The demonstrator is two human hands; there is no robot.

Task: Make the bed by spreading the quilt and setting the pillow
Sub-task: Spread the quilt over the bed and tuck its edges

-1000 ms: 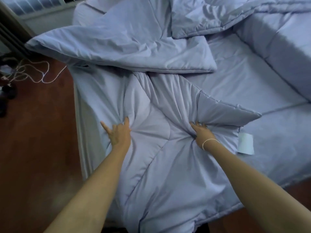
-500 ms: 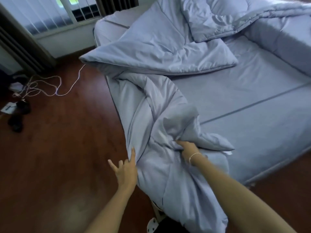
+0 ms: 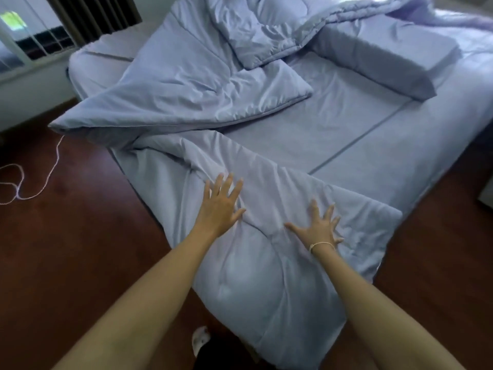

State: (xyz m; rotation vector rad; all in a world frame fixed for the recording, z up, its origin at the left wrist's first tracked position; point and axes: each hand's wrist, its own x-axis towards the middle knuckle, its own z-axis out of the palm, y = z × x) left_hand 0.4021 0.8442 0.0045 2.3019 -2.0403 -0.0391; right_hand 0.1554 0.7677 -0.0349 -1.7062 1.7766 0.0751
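Now left hand (image 3: 220,206), right hand (image 3: 318,228) flat on quilt (image 3: 280,263) near bed corner.

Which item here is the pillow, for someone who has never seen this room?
Start at the bed, then look to its far right side. The pillow lies there on the sheet, a firm rectangular block with sharp edges, unlike the rumpled quilt beside it.

Dim, cool light overall. We see daylight entering from the window (image 3: 18,36) at upper left, slightly blown out there. The quilt (image 3: 186,97) shows soft sheen on its folds, with shadow beneath its left edge. The floor (image 3: 66,249) is dark, detail lost. Wide-angle bending at the frame edges; forearms at the bottom are soft, with mild blur throughout.
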